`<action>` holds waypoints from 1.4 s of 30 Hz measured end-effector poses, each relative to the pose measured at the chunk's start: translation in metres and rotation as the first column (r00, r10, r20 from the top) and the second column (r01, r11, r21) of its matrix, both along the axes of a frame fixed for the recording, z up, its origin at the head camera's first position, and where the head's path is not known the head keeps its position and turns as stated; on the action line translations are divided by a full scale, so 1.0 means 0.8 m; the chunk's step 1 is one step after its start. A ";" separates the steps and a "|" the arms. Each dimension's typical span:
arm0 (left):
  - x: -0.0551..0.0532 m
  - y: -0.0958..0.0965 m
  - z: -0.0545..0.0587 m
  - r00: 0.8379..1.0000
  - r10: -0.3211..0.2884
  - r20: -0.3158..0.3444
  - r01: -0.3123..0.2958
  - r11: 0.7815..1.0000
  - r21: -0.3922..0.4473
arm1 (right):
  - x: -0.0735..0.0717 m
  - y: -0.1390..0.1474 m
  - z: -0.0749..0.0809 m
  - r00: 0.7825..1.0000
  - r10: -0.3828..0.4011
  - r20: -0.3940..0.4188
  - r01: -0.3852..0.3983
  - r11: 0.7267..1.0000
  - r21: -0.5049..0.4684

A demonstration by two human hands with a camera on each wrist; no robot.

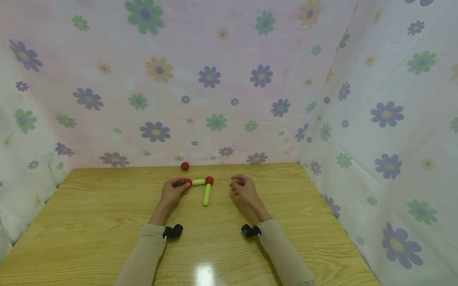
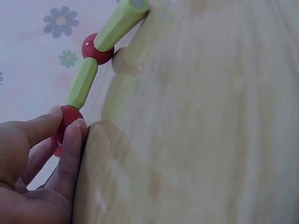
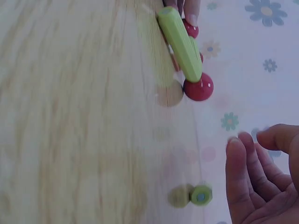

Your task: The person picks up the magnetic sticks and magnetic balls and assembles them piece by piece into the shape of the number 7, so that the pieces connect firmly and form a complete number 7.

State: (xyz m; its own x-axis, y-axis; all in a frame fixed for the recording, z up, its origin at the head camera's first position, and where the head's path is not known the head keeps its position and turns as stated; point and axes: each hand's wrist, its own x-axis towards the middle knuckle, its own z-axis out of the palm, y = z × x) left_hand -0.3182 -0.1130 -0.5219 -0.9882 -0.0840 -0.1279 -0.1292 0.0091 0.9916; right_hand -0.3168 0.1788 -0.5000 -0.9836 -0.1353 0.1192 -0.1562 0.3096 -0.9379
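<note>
My left hand (image 1: 172, 193) pinches a red ball (image 1: 187, 182) between thumb and fingers. From that ball a short yellow-green rod (image 1: 198, 182) leads right to a second red ball (image 1: 209, 180). Another yellow-green rod (image 1: 206, 195) runs from this second ball toward the front, its free end showing a grey disc in the left wrist view. My right hand (image 1: 246, 192) hovers to the right, fingers loosely bent and holding nothing. Near its fingertips, the right wrist view shows a separate green rod (image 3: 201, 195) end-on; the head view does not show it.
A loose red ball (image 1: 185, 166) lies at the back edge of the wooden table (image 1: 107, 214). Flower-patterned cloth (image 1: 229, 111) hangs behind the table and along its sides. A black wrist device (image 1: 174, 231) sits on each sleeve cuff.
</note>
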 end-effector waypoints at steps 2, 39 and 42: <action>0.000 0.001 0.001 1.000 0.005 0.005 -0.005 1.000 0.000 | -0.004 0.005 -0.003 0.998 -0.052 -0.017 0.052 0.999 -0.016; -0.011 -0.002 0.007 0.998 -0.065 -0.001 0.065 0.997 0.035 | -0.021 0.030 -0.014 0.969 -0.137 0.203 0.114 0.986 0.122; -0.012 -0.001 0.006 0.998 -0.066 -0.002 0.066 0.997 0.048 | -0.019 0.030 -0.012 0.969 -0.138 0.206 0.114 0.986 0.123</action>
State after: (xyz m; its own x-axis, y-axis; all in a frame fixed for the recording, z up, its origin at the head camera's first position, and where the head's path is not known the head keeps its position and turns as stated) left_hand -0.3277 -0.1141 -0.5172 -0.9915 -0.0126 -0.1295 -0.1290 -0.0297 0.9912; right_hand -0.3323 0.2032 -0.5097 -0.9946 -0.0090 -0.1033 0.0902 0.4167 -0.9045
